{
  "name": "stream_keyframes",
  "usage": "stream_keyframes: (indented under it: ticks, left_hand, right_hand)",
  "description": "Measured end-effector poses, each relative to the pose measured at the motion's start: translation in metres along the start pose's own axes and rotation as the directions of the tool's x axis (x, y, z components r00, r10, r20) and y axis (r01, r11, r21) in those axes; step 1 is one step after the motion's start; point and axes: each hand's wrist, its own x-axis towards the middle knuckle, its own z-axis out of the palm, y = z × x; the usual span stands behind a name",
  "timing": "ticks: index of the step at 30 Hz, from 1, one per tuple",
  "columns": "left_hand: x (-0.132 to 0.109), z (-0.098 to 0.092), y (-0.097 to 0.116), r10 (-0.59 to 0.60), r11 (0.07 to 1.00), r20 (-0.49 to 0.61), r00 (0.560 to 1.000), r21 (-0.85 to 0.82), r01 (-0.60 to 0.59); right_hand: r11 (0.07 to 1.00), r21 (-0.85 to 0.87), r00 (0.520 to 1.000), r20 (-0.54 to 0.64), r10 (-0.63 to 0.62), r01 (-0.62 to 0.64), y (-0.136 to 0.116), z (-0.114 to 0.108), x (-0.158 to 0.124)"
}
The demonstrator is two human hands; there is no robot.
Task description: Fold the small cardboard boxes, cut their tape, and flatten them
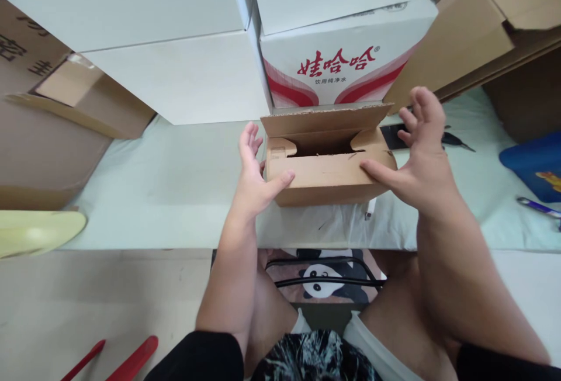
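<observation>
A small brown cardboard box (322, 172) sits on the cloth-covered table, its lid flap (328, 121) standing up at the back. Through the gap behind the front panel the inside looks dark; its contents cannot be made out. At the box's left end is my left hand (259, 179), thumb on the front panel and fingers stretched upward, the lower ones partly hidden by the box. My right hand (423, 156) is at the other end, fingers spread in the air and thumb on the panel's right part. Neither hand is wrapped round the box.
White cartons (184, 77) and a red-printed white carton (337, 71) stand behind. Larger brown boxes (464, 30) flank them. A white plug (370, 208) lies before the small box. Right are a dark pointed tool (458, 140), blue container (534, 165) and pen (539, 205).
</observation>
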Motion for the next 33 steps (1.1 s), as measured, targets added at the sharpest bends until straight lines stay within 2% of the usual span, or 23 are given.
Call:
stream_keyframes:
  ticks: [2, 6, 10, 14, 19, 23, 26, 28, 29, 30, 32, 33]
  left_hand:
    - [0.001, 0.001, -0.003, -0.005, 0.999, 0.022, 1.0, -0.04, 0.006]
    - [0.003, 0.0, 0.0, -0.022, 0.998, 0.077, 0.997, -0.052, 0.026]
    - [0.006, -0.003, 0.002, -0.014, 1.0, 0.09, 0.996, 0.018, 0.013]
    - [0.01, -0.005, -0.003, -0.041, 0.998, 0.08, 0.996, -0.048, 0.045]
    - [0.014, -0.004, -0.012, -0.059, 0.99, 0.024, 0.998, -0.124, 0.062]
    - [0.016, -0.003, -0.015, -0.071, 0.98, -0.027, 0.997, -0.186, 0.065]
    - [0.014, -0.005, -0.01, -0.015, 0.985, -0.02, 1.0, -0.173, 0.011]
    - [0.012, -0.007, -0.004, 0.042, 0.987, 0.047, 0.998, -0.16, -0.034]
    - [0.01, -0.008, -0.001, 0.061, 0.985, 0.097, 0.993, -0.165, -0.045]
    - [0.008, -0.009, 0.003, 0.067, 0.983, 0.145, 0.987, -0.179, -0.04]
    - [0.005, -0.009, 0.009, 0.03, 0.972, 0.207, 0.978, -0.233, 0.019]
    - [0.003, -0.008, 0.013, -0.016, 0.96, 0.218, 0.976, -0.271, 0.076]
  right_hand:
    - [0.997, 0.065, 0.999, 0.001, -0.037, 0.037, 0.005, 0.006, 0.0]
    - [0.982, 0.14, 0.991, -0.077, -0.113, 0.123, 0.021, 0.018, -0.002]
    - [0.973, 0.186, 0.988, 0.049, -0.145, 0.133, 0.045, 0.027, -0.006]
    - [0.922, 0.332, 0.972, 0.053, -0.23, 0.2, 0.062, 0.034, -0.014]
    - [0.912, 0.29, 0.948, 0.042, -0.316, 0.291, 0.056, 0.043, -0.022]
    - [0.91, 0.303, 0.957, -0.024, -0.288, 0.282, 0.044, 0.048, -0.021]
    - [0.904, 0.405, 0.989, -0.016, -0.147, 0.141, 0.038, 0.041, -0.016]
    - [0.854, 0.513, 0.994, 0.099, 0.046, -0.09, 0.034, 0.033, -0.011]
    - [0.79, 0.562, 0.967, 0.199, 0.16, -0.246, 0.032, 0.028, -0.009]
    - [0.699, 0.592, 0.914, 0.308, 0.264, -0.402, 0.029, 0.024, -0.007]
    - [0.494, 0.592, 0.771, 0.491, 0.405, -0.637, 0.024, 0.018, -0.003]
    - [0.415, 0.577, 0.71, 0.545, 0.446, -0.704, 0.021, 0.016, -0.002]
